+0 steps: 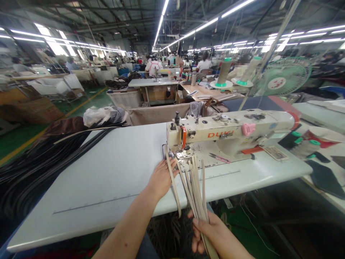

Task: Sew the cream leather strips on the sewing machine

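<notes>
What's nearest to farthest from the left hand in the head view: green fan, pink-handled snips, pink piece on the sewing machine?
1. Snips: right of the left hand.
2. Pink piece: on the sewing machine.
3. Green fan: beyond the machine, far right.

Long strip lights (pixel 207 24) run beneath a dark trussed roof (pixel 107 16), and bright windows (pixel 56 46) glow at the left. A yellow line (pixel 27 143) crosses the green floor (pixel 93 103) near cardboard boxes (pixel 32 110); a white-topped bench (pixel 148 82) stands farther back in the middle.
</notes>
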`<action>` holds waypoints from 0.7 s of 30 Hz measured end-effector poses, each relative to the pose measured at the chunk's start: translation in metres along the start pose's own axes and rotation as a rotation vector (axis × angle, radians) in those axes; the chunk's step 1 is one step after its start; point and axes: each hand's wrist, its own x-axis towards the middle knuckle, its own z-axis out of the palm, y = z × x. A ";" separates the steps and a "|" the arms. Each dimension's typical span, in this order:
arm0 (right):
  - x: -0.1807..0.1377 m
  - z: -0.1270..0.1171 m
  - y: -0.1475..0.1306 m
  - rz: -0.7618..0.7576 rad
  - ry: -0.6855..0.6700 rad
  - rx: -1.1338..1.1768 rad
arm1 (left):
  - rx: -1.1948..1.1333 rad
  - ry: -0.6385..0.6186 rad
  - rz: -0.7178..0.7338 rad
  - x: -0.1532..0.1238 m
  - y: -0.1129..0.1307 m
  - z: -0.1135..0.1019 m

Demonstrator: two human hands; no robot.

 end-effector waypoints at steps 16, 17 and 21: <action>0.002 -0.001 0.003 0.003 0.000 0.001 | -0.022 0.005 -0.021 -0.001 0.000 0.000; 0.002 -0.001 0.004 0.000 0.005 0.001 | -0.019 0.004 -0.021 -0.002 0.000 0.000; 0.002 0.000 0.006 -0.005 0.006 0.003 | -0.011 -0.004 -0.015 -0.001 0.000 0.000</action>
